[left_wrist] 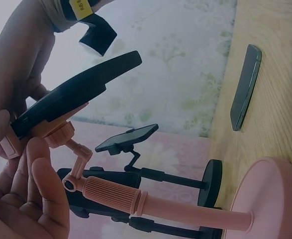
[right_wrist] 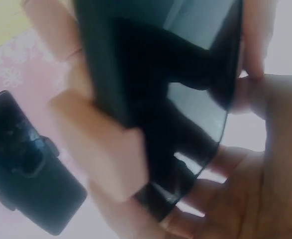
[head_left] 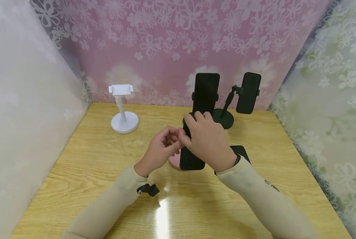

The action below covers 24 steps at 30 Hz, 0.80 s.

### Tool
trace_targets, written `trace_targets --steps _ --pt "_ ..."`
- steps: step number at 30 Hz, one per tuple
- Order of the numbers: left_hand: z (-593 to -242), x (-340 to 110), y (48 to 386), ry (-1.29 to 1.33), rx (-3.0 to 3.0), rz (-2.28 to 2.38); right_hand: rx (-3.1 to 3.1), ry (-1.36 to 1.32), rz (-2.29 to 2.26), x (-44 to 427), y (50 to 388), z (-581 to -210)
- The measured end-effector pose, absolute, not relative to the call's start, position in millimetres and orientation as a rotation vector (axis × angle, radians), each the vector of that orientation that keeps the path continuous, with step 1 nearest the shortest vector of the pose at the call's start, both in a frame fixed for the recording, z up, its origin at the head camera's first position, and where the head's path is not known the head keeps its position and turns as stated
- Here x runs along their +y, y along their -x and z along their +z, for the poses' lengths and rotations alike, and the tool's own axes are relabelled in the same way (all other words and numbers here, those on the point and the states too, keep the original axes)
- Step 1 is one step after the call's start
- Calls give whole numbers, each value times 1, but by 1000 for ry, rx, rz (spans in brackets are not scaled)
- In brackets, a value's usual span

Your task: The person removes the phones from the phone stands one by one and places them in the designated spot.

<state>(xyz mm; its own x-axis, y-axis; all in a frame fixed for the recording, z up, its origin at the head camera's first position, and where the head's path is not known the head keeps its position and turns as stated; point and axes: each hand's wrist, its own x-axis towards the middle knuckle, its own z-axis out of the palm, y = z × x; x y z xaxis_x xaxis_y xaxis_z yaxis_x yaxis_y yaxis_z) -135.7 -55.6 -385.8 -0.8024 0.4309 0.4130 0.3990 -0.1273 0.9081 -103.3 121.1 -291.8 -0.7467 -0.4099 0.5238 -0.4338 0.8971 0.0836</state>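
Beige sleeves (head_left: 112,202), hands (head_left: 208,142) at black phone (head_left: 191,161)

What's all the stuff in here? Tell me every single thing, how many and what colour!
wooden table: 1, yellow-brown, under everything
pink phone stand: 1, pink, middle, at the hands
black phone stands: 2, black, behind the pink one
white phone stand: 1, white, back left, holding no phone
clamped phones: 3, black, one in the pink stand, one in each black stand
loose phone: 1, black, lying on the right, partly hidden
flowery backdrop: 1, pink and white, at the back
side panels: 2, pale, left and right
left hand: 1, by the pink stand's clamp
right hand: 1, on the pink stand's phone
sleeves: 2, beige, on the arms
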Motion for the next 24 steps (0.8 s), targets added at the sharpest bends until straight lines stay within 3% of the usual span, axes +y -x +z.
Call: trace_targets --steps 24 --pt "-383 -58 138 -981 2065 2092 -2522 -787 21 130 117 -294"
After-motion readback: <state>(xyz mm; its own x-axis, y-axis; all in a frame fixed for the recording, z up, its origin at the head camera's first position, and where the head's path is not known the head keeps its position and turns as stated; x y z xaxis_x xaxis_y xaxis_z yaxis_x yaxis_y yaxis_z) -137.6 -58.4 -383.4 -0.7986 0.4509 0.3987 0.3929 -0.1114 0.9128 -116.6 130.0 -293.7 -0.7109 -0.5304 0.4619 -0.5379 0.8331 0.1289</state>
